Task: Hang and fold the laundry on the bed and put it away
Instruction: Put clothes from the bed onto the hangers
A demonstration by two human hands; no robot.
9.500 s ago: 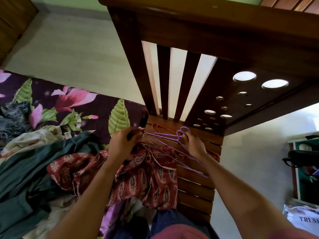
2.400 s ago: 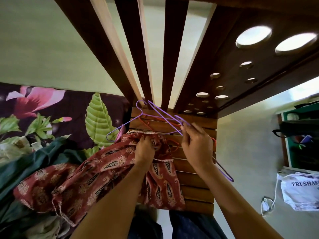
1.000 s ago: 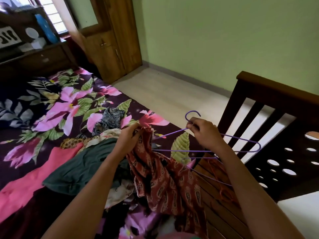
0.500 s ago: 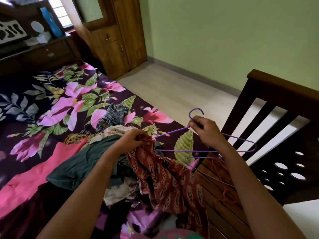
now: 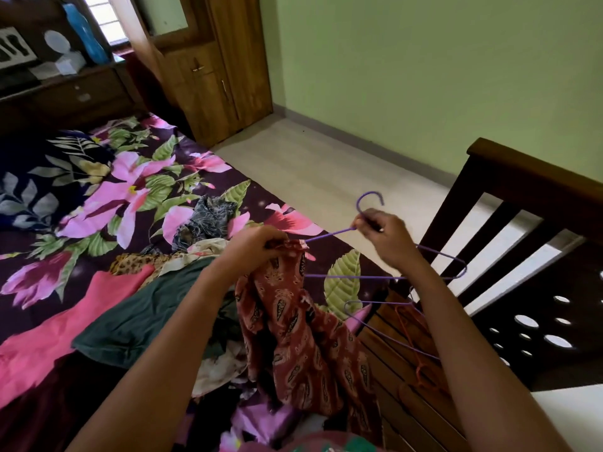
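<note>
The thin purple wire hanger (image 5: 359, 276) has come up off the dark slatted wooden footboard (image 5: 522, 177), and its left tip now meets the rust-red paisley cloth garment (image 5: 303, 337), so threading is probably starting. The right hand (image 5: 388, 239) pinches the hanger's neck just under the hook. The left hand (image 5: 257, 246) clenches the garment's bunched edge in its fingers, and the limp cloth droops below them onto the floral-sheeted bed (image 5: 98, 197).
</note>
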